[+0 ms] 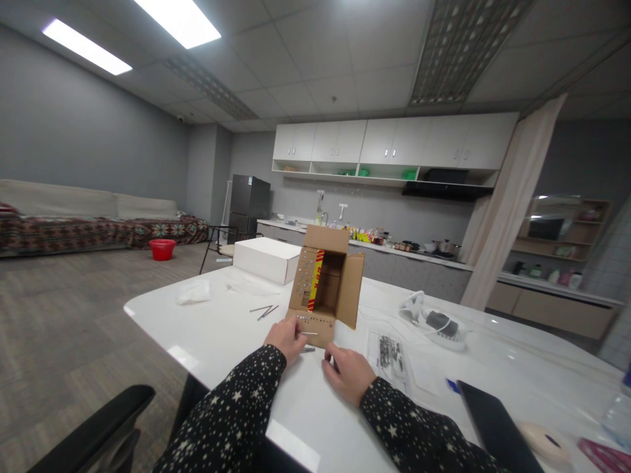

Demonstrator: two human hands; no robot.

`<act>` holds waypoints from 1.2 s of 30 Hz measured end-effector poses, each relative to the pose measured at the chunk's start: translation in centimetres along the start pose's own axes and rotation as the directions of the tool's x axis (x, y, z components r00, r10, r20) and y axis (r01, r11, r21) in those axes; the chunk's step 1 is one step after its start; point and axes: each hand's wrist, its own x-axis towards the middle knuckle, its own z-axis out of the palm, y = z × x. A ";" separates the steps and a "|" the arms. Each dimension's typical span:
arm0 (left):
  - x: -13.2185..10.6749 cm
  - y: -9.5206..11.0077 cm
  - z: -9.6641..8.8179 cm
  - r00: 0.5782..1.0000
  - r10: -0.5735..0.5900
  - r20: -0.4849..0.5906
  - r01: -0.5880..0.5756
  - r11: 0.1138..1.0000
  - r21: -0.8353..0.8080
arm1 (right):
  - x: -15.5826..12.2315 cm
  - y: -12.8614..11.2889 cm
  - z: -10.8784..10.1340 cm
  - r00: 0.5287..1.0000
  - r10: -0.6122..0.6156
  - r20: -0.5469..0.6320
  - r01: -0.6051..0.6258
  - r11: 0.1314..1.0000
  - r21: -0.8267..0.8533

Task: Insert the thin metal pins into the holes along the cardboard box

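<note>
An open cardboard box [351, 289] stands on the white table, its mouth facing me and its flaps spread. Small shiny round pieces dot its left flap and its lower flap [320, 322]. My left hand [286, 338] is closed in a pinch at the lower flap's left edge, gripping a thin metal rod [309, 334] that points right. Just below that hand lie more thin rods [308, 349]. Beside the flap's lower right corner my right hand [349, 374] rests with fingers curled; whatever they hold, if anything, is hidden. Several metal rods [266, 311] lie left of the box.
A white box [266, 257] and crumpled clear plastic [193, 292] sit at the table's left. To the right are a clear pack of dark pieces [390, 355], a white corded device [438, 325], a dark tablet-like slab [497, 420] and a beige mouse-shaped object [545, 441].
</note>
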 end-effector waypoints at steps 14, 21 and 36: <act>-0.1 0.2 -0.5 0.998 0.010 0.055 -0.011 1.000 0.017 | 0.0 -0.1 -0.1 1.000 0.004 0.003 -0.004 1.000 0.000; -0.3 0.2 -0.6 0.990 0.097 0.102 -0.094 0.995 -0.031 | 0.1 0.0 0.1 1.000 -0.003 0.002 0.003 1.000 0.001; -0.8 0.7 -0.6 0.986 0.076 0.148 -0.082 0.996 0.036 | 0.1 0.0 0.2 1.000 0.007 0.016 -0.007 1.000 -0.003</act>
